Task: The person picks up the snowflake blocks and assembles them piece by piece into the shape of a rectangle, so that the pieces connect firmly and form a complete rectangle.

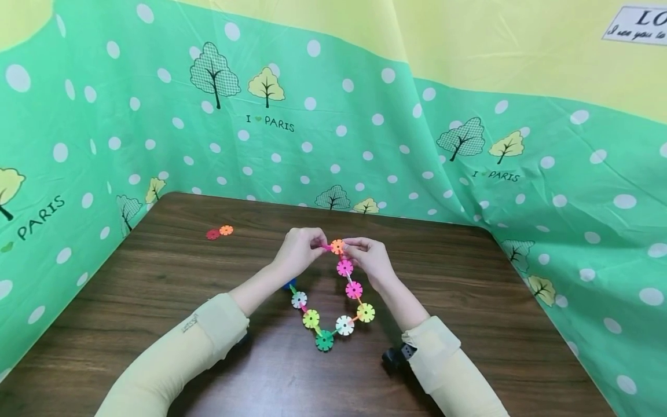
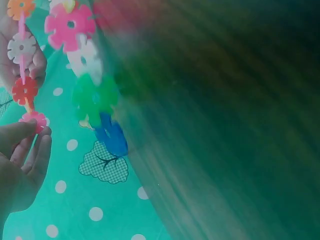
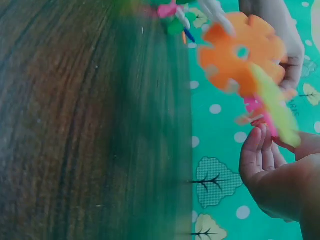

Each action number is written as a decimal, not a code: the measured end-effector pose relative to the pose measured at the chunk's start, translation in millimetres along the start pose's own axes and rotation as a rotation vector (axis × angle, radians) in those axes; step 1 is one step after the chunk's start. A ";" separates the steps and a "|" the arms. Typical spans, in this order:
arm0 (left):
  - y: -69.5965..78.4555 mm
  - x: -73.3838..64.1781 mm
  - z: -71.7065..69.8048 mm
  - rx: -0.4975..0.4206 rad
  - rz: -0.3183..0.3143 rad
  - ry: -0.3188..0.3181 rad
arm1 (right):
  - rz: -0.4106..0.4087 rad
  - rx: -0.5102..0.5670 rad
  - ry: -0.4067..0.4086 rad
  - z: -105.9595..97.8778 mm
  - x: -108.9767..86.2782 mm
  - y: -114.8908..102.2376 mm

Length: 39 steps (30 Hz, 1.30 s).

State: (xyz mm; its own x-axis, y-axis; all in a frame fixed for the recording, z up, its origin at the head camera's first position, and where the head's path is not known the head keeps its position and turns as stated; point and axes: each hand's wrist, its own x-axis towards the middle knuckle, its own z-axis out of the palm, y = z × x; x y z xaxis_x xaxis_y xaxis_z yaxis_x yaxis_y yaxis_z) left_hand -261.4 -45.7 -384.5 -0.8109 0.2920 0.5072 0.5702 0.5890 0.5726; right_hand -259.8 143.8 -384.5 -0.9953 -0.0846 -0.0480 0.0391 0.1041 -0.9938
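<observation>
A chain of slotted plastic snowflake discs links pink, yellow, white, green, orange and blue pieces. Over the table, my left hand [image 1: 301,249] pinches a pink disc [image 2: 34,121] at one point of the chain. Close beside it, my right hand [image 1: 372,258] pinches the chain next to an orange disc [image 1: 337,247]. From there the chain loops toward me through a pink disc [image 1: 344,267], a white disc [image 1: 344,325] and a green disc [image 1: 324,340]. Its other side runs up to a blue disc [image 1: 289,284], partly hidden by the left wrist. Discs near the cameras blur in both wrist views.
Two loose discs, one red [image 1: 212,234] and one orange [image 1: 226,230], lie at the back left of the dark wooden table [image 1: 448,278]. A green and yellow printed curtain [image 1: 333,127] surrounds its back and sides. A small black device [image 1: 394,358] sits at the right wrist.
</observation>
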 end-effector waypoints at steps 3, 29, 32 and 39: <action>-0.8 2.4 0.0 0.001 0.023 0.007 | 0.008 0.015 -0.002 -1.1 0.9 1.9; -7.6 -1.8 4.0 0.057 0.182 0.039 | 0.006 0.014 0.021 1.8 -0.7 3.0; -7.6 -2.1 4.1 0.049 0.182 0.057 | 0.004 0.013 0.017 1.8 -0.6 3.1; -6.0 -3.3 3.9 0.048 0.178 0.048 | 0.010 0.025 0.016 0.5 -0.6 3.9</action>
State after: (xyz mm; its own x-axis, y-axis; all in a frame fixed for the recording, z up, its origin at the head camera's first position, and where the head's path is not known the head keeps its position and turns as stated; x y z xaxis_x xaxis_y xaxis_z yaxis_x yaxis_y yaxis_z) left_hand -262.7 -47.2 -392.1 -0.6898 0.3589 0.6288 0.6964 0.5666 0.4405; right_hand -259.0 143.8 -388.3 -0.9961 -0.0672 -0.0569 0.0514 0.0803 -0.9954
